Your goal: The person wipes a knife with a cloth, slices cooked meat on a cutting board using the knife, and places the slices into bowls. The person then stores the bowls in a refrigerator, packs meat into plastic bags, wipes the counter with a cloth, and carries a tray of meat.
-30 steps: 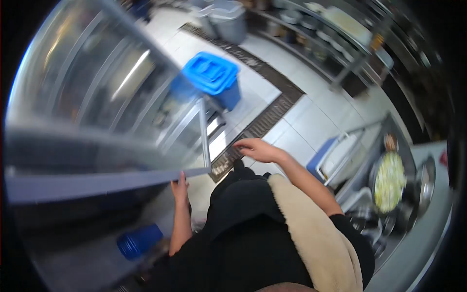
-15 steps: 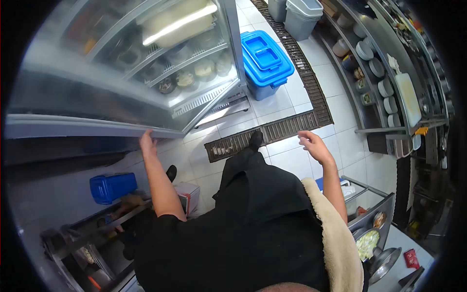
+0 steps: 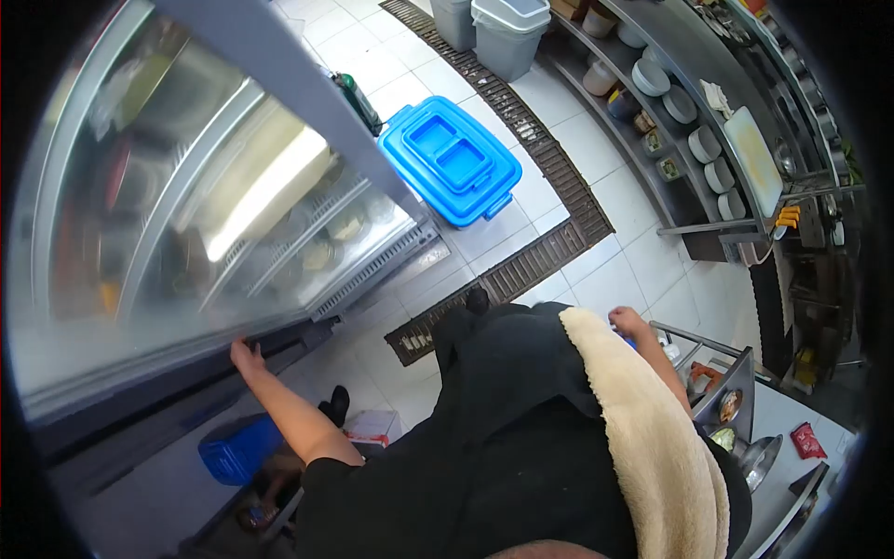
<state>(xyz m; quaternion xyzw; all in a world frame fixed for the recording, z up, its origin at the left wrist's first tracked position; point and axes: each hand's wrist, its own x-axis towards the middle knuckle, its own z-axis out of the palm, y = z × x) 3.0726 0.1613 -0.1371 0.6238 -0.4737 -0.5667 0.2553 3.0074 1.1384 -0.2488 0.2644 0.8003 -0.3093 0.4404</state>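
At the lower edge of the glass fridge door [image 3: 140, 359] is my left hand [image 3: 247, 357], its fingers partly hidden against the frame. The door stands nearly closed against the lit fridge, where containers sit blurred behind the glass. My right hand [image 3: 629, 321] hangs in the air beside the metal rack at the right, fingers curled; whether anything is in it is too small to tell. A cream fleecy cloth [image 3: 643, 419] lies over my right side.
A blue lidded bin [image 3: 452, 158] stands by the fridge, near a floor drain grate [image 3: 540, 256]. Grey bins [image 3: 507, 42] are beyond. Shelves with bowls [image 3: 703, 144] line the right. A blue container [image 3: 237, 452] is at lower left; a metal rack [image 3: 736, 396] is close on my right.
The fridge door has swung from open to nearly closed, with my left hand following it. My right hand has dropped lower and its fingers have curled in. The view has shifted.
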